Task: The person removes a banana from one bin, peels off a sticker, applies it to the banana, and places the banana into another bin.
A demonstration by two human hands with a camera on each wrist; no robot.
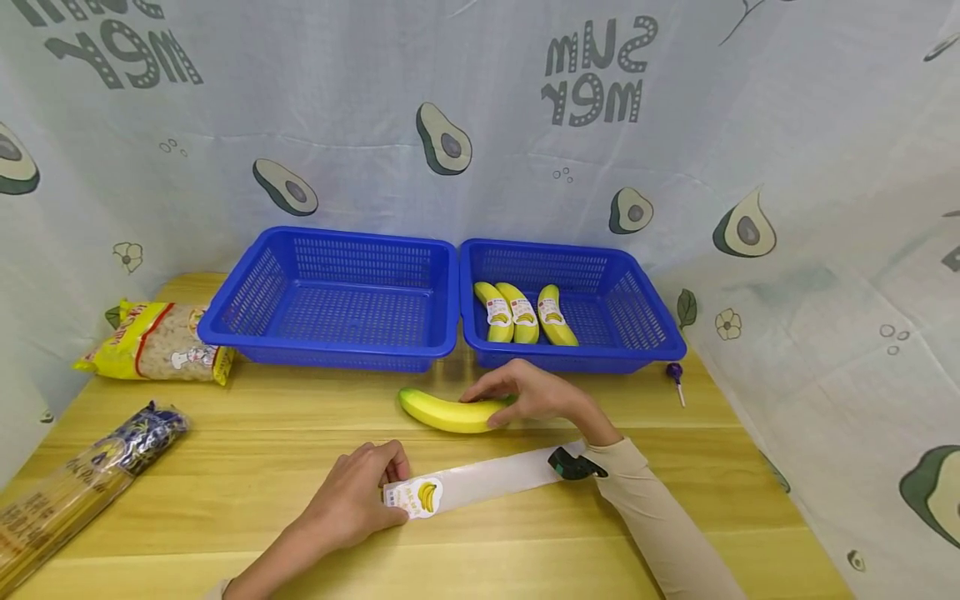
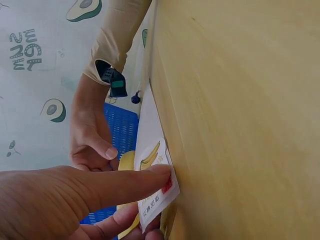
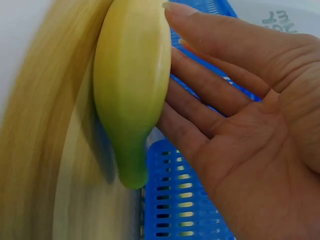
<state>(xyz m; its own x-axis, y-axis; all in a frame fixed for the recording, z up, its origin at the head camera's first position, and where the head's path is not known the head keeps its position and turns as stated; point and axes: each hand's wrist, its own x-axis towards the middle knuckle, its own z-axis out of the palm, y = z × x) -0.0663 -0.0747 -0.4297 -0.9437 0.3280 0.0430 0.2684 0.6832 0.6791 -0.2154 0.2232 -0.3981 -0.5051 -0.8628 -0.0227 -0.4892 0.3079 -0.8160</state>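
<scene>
My left hand (image 1: 351, 502) pinches the left end of a white sticker strip (image 1: 495, 483), with the thumb over it and fingers behind. A banana label (image 2: 150, 159) lies on the strip at that end, partly covered by the thumb in the left wrist view. Beyond the strip, a yellow banana (image 1: 442, 413) with greenish ends lies across the table. My right hand (image 1: 542, 392) holds it near its right end, fingers on the far side and thumb on the near side. No label shows on the visible side of this banana (image 3: 132, 75).
Two blue baskets stand side by side at the back: the left basket (image 1: 330, 343) is bare inside, the right basket (image 1: 577, 360) holds three labelled bananas (image 1: 557, 321). A yellow snack bag (image 1: 161, 340) and a long noodle pack (image 1: 82, 492) lie left, a purple lollipop (image 1: 675, 372) right.
</scene>
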